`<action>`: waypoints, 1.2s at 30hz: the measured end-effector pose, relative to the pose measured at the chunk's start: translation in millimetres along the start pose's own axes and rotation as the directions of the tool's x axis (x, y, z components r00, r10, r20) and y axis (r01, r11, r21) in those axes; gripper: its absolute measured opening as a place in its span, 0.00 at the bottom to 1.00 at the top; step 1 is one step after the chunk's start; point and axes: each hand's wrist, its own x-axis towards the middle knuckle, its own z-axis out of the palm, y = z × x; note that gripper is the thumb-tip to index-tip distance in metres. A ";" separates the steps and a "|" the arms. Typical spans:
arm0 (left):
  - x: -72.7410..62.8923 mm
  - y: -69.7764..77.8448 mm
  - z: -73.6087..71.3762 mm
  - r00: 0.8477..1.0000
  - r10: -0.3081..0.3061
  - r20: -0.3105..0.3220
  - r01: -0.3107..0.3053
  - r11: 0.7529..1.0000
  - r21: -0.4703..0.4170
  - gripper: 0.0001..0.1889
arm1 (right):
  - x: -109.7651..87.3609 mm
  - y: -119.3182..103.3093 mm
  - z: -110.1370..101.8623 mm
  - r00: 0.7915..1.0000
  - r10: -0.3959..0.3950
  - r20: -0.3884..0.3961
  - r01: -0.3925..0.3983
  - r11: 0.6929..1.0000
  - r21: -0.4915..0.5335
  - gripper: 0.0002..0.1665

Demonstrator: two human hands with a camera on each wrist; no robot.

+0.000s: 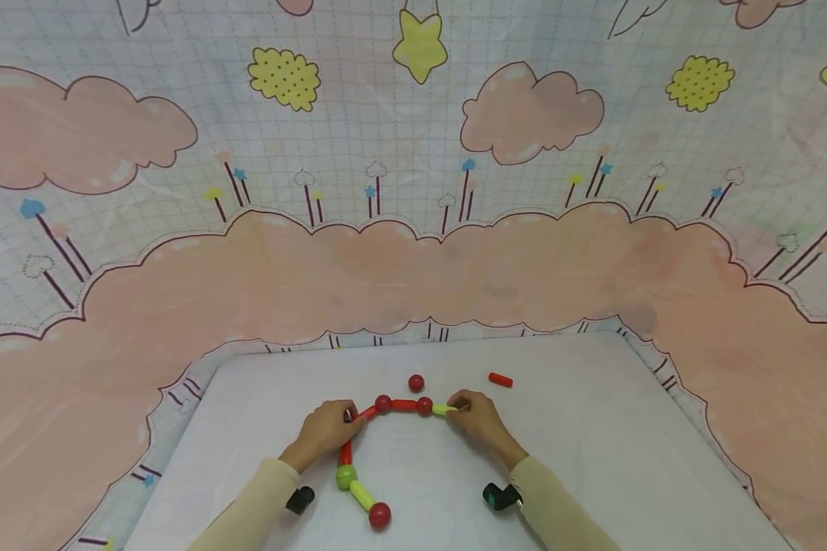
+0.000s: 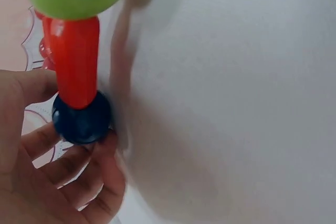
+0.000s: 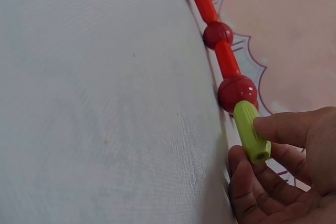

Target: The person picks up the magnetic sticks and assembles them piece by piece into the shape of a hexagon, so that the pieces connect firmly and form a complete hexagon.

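A chain of toy rods and balls curves over the white table. My left hand [image 1: 327, 427] grips its dark blue ball [image 2: 81, 118], from which one red rod [image 2: 77, 61] runs to a green ball [image 1: 346, 477]. Beyond that, a yellow-green rod [image 1: 361, 495] ends in a red ball [image 1: 380, 515]. On the other side, red rods [image 1: 404, 405] and two red balls [image 3: 218, 35] lead rightward. At that end my right hand [image 1: 481, 421] pinches a yellow-green rod [image 3: 252, 132] between thumb and fingers; its free end shows a small hole.
A loose red ball [image 1: 416, 383] lies just behind the chain. Further right is a loose red rod [image 1: 500, 379]. The white table [image 1: 627, 459] meets a patterned cloth [image 1: 413, 275] at its back edge. Dark wrist devices [image 1: 501, 497] sit by both sleeves.
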 end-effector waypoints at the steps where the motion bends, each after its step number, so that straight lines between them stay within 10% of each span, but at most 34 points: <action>1: -1.6 -1.0 -1.0 1.000 0.011 -0.012 -0.011 1.000 -0.003 0.13 | 0.1 0.1 0.4 1.000 -0.004 0.002 0.004 1.000 -0.002 0.08; 8: -31.9 -10.4 -15.4 0.969 0.246 -0.015 -0.246 0.964 -0.098 0.16 | 0.7 -0.4 0.7 1.000 -0.015 0.011 0.015 1.000 0.003 0.08; 15: -72.5 -9.7 -16.0 0.883 0.431 0.189 -0.426 0.902 -0.069 0.17 | 1.5 -3.1 -3.6 0.999 0.020 0.032 -0.021 1.000 0.020 0.07; 21: -83.1 -5.5 -7.1 0.822 0.542 0.178 -0.550 0.835 -0.005 0.13 | 3.8 -3.2 -3.4 0.999 0.024 0.027 -0.024 1.000 0.017 0.07; 36: -84.5 6.3 9.3 0.837 0.546 0.035 -0.546 0.828 0.131 0.08 | 17.1 -4.9 7.0 0.998 -0.011 0.064 0.011 1.000 -0.007 0.08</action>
